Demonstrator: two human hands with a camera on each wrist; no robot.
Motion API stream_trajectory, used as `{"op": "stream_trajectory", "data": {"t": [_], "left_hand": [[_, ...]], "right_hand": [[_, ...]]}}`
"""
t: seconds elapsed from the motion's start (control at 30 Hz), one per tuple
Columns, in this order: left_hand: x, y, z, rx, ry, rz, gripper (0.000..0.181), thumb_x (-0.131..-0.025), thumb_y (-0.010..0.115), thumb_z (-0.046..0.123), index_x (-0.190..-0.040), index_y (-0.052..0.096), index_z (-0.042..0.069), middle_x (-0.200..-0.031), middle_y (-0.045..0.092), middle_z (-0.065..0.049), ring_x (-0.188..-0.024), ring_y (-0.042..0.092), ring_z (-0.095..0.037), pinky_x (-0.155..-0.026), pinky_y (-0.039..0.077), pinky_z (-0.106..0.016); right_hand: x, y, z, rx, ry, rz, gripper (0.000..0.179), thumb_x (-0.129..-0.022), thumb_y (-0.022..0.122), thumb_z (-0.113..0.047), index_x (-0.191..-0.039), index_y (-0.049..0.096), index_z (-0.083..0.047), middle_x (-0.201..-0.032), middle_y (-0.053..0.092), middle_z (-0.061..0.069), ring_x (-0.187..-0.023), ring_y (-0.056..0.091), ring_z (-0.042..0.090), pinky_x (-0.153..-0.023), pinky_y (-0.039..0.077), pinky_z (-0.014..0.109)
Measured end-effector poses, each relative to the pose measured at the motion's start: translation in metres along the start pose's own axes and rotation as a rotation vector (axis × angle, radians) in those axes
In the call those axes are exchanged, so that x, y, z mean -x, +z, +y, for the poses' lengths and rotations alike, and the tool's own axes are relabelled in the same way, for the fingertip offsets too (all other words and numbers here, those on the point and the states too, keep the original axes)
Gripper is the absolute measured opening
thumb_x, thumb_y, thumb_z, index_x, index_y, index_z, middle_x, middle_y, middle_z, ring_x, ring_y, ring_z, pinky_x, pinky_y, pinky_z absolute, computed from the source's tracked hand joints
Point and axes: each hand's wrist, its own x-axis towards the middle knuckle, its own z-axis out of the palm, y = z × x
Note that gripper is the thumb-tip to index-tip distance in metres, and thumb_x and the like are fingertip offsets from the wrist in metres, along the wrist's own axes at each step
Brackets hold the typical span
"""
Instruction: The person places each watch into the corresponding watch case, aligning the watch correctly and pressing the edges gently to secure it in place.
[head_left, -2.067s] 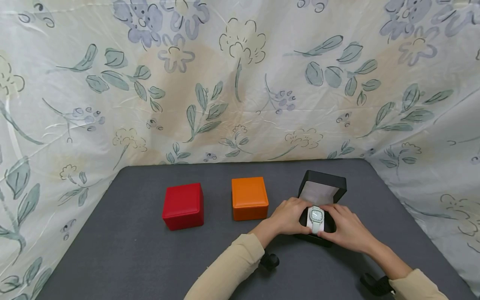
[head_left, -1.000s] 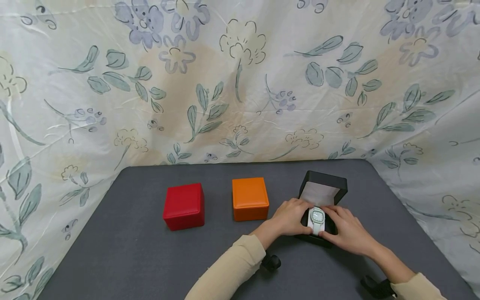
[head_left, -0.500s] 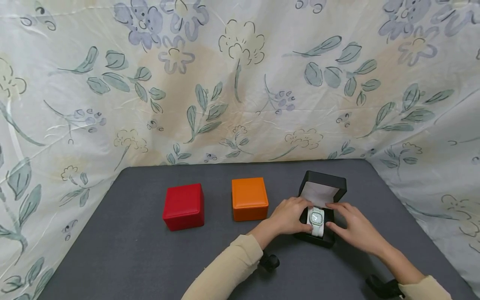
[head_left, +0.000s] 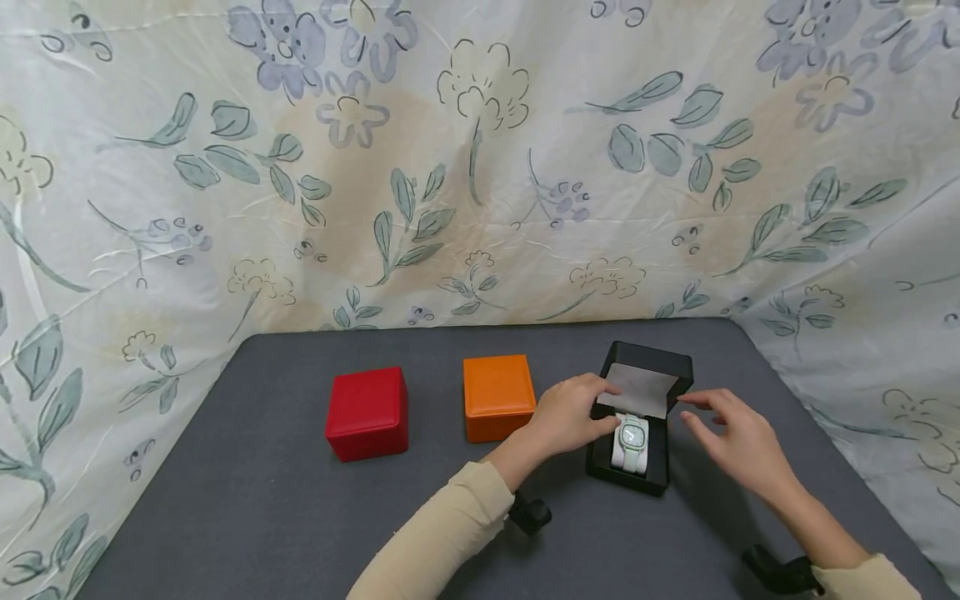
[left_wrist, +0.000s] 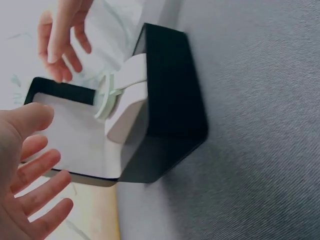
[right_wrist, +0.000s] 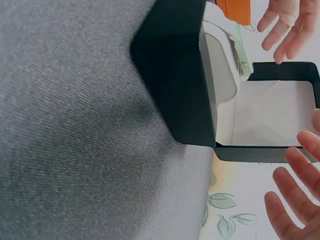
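A pale green wristwatch [head_left: 633,435] wrapped on a white cushion [left_wrist: 126,114] sits inside a black watch box [head_left: 627,482]. The box's lid [head_left: 651,360] stands raised at the back, showing a light grey lining. My left hand [head_left: 572,414] hovers over the box's left side, its fingers relaxed and holding nothing. Off the right side is my right hand [head_left: 738,437], fingers spread, with fingertips near the lid's right edge. In the left wrist view, the left fingers [left_wrist: 45,180] are extended beside the lid. In the right wrist view, the right fingers [right_wrist: 295,195] are apart from the watch.
An orange box [head_left: 499,397] with its lid down stands left of the black box. Farther left is a red box [head_left: 367,413], also closed. All rest on a grey table [head_left: 285,517]. A floral curtain [head_left: 480,167] hangs behind and at the sides.
Both hands have come away from the watch and cushion. The right hand moved right and up first, then the left moved slightly up and left. The watch stays in the box.
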Motion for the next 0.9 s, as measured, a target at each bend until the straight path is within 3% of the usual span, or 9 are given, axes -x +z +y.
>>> {"op": "stream_trajectory", "data": {"t": [0.1,0.3,0.37,0.43,0.53,0.63,0.8,0.9], "left_hand": [[-0.002,-0.007,-0.002,0.046,-0.016,0.044,0.036,-0.085,0.063,0.037,-0.119,0.059,0.025,-0.121,0.057,0.008,-0.104,0.057,-0.007,-0.080,0.048,-0.021],[-0.008,-0.018,-0.006,0.150,-0.048,0.150,0.033,-0.085,0.064,0.034,-0.115,0.062,0.021,-0.114,0.060,0.007,-0.102,0.058,-0.007,-0.083,0.047,-0.023],[-0.010,-0.020,-0.008,0.173,-0.058,0.170,0.033,-0.085,0.065,0.033,-0.114,0.062,0.019,-0.113,0.061,0.007,-0.101,0.058,-0.007,-0.083,0.047,-0.023],[-0.012,-0.021,-0.009,0.198,-0.065,0.180,0.033,-0.085,0.065,0.033,-0.114,0.063,0.017,-0.113,0.061,0.006,-0.100,0.058,-0.008,-0.082,0.047,-0.023],[-0.017,-0.020,-0.012,0.247,-0.081,0.190,0.034,-0.086,0.064,0.033,-0.116,0.062,0.016,-0.113,0.061,0.005,-0.100,0.059,-0.008,-0.082,0.048,-0.022],[-0.021,-0.019,-0.013,0.332,-0.110,0.201,0.035,-0.086,0.063,0.033,-0.117,0.061,0.017,-0.115,0.060,0.006,-0.101,0.059,-0.009,-0.080,0.048,-0.021],[-0.026,-0.020,-0.012,0.453,-0.156,0.207,0.037,-0.086,0.062,0.035,-0.120,0.059,0.020,-0.118,0.059,0.006,-0.102,0.059,-0.011,-0.079,0.049,-0.022],[-0.029,-0.018,-0.011,0.477,-0.168,0.183,0.041,-0.087,0.061,0.037,-0.124,0.057,0.020,-0.121,0.058,0.007,-0.103,0.059,-0.011,-0.079,0.049,-0.022]], "right_hand": [[-0.002,-0.003,0.000,-0.012,0.039,0.022,0.024,-0.082,0.069,-0.020,-0.105,0.064,-0.013,-0.096,0.060,0.007,-0.089,0.056,0.020,-0.067,0.049,0.044],[-0.003,0.016,0.053,0.027,0.054,0.065,0.026,-0.082,0.069,-0.031,-0.104,0.062,-0.020,-0.098,0.057,-0.003,-0.088,0.055,0.011,-0.066,0.047,0.025],[-0.005,0.018,0.061,0.031,0.073,0.061,0.027,-0.082,0.069,-0.032,-0.104,0.060,-0.019,-0.099,0.057,-0.002,-0.088,0.055,0.013,-0.063,0.047,0.027],[-0.008,0.013,0.053,0.048,0.090,0.052,0.029,-0.084,0.067,-0.031,-0.107,0.058,-0.015,-0.101,0.056,0.001,-0.089,0.056,0.017,-0.063,0.048,0.030],[-0.018,-0.009,0.017,-0.016,0.087,0.000,0.035,-0.085,0.066,-0.021,-0.114,0.054,-0.004,-0.108,0.054,0.014,-0.091,0.057,0.031,-0.064,0.049,0.045],[-0.027,-0.028,-0.014,-0.056,0.072,-0.050,0.043,-0.086,0.064,-0.016,-0.122,0.048,0.002,-0.115,0.051,0.022,-0.094,0.056,0.040,-0.068,0.049,0.052],[-0.038,-0.039,-0.027,-0.041,0.098,-0.136,0.051,-0.090,0.059,-0.020,-0.133,0.041,0.002,-0.121,0.049,0.028,-0.096,0.056,0.044,-0.068,0.049,0.053],[-0.043,-0.040,-0.025,-0.052,0.133,-0.198,0.054,-0.093,0.053,-0.026,-0.137,0.037,0.001,-0.124,0.047,0.030,-0.097,0.056,0.047,-0.068,0.048,0.054]]}}
